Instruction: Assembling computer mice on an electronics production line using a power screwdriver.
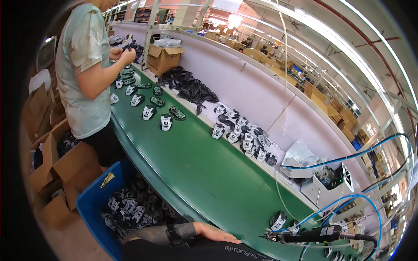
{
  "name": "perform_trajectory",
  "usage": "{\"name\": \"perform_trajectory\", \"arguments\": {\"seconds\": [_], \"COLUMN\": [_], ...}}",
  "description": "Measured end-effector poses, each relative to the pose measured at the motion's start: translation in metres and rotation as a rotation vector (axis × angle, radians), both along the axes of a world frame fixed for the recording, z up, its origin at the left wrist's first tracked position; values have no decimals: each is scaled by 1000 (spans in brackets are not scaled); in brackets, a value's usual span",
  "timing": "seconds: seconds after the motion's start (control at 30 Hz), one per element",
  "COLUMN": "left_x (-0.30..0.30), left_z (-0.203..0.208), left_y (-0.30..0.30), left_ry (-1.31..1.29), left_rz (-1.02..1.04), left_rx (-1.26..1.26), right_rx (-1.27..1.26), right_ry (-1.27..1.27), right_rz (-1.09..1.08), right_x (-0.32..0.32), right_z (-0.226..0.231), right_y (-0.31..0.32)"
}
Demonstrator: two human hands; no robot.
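A head-worn fisheye camera looks down across the green belt (187, 161).

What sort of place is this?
Probably a factory workshop for putting small goods together: a long green worktable carries green circuit boards and black-and-white shells, and a blue bin holds many similar-looking parts.

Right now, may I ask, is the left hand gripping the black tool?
No, the left hand lies at the edge of the green table, apart from the black tool.
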State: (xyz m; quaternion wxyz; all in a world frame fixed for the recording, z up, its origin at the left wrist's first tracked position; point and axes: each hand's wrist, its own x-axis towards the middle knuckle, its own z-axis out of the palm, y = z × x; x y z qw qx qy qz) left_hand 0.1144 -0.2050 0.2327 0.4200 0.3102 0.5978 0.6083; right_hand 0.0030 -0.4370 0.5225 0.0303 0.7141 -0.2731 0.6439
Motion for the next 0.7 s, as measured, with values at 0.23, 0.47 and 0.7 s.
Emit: {"name": "perform_trajectory", "arguments": {"seconds": [0.23,0.47,0.7], "left_x": [20,36,93], "left_z": [50,23,-154], "left_y": [-35,-50,-76], "left_ry": [100,-409,-961], "left_rz": [8,-31,237], "left_rx": [-299,-361,94], "right_rx": [34,104,207], "right_ry": [34,79,88], "right_rz": [-40,-65,142], "right_x": [-60,-114,-32], "right_z": [12,22,31], "right_y": [4,30,1]}}
